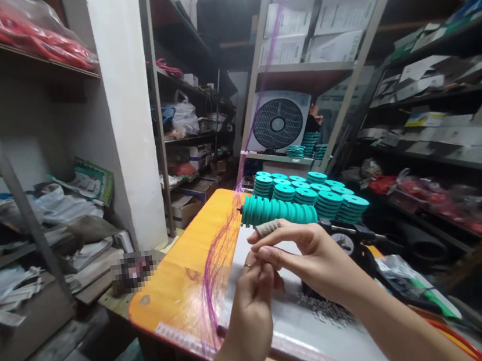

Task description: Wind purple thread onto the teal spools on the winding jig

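Observation:
My left hand (256,301), with a ring on one finger, and my right hand (311,248), with tape wrapped round the index finger, meet above a white board (315,353). The fingers of both are pinched together at the tips. Whatever they hold is too small or hidden to make out. Beside my left hand, thin purple strands (209,295) droop over the table's edge and run up toward the shelf. A row of teal spools (277,210) sits on a shaft just beyond my right hand. Small metal pieces (329,310) lie scattered below my right wrist.
Stacks of teal spools (331,203) stand on the far side of the orange table (174,276). Behind them is a box fan (278,123) on a shelf. A black device with a dial (344,243) sits right of my hands. Shelving with boxes lines both sides.

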A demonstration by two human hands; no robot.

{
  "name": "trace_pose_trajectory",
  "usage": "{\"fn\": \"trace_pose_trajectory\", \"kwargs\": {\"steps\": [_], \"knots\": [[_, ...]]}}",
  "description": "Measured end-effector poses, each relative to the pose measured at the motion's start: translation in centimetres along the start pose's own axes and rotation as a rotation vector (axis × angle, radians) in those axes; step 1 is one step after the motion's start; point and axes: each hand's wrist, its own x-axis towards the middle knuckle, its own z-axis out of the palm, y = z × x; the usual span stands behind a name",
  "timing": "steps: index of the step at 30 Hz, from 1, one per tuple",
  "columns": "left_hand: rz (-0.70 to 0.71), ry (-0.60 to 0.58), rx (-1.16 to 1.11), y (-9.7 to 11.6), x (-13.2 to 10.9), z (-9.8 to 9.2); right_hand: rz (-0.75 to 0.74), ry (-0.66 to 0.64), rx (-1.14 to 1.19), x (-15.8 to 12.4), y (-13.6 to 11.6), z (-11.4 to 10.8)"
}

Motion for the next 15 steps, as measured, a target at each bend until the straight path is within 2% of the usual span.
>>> {"fn": "trace_pose_trajectory", "kwargs": {"steps": [3, 6, 10, 15], "knots": [[-0.158, -0.065, -0.174, 0.1, -0.5, 0.2, -0.038, 0.057, -0.073, -0.3, 0.4, -0.2], [-0.259, -0.089, -0.230, 0.6, -0.7, 0.0, -0.132, 0.099, -0.181, -0.5, 0.6, -0.5], [-0.283, -0.106, -0.254, 0.9, -0.7, -0.6, -0.222, 0.104, -0.379, -0.6, 0.6, -1.0], [-0.228, -0.050, -0.248, 0.4, -0.3, -1.1, -0.373, 0.060, -0.655, -1.1, 0.2, -1.2]]}}
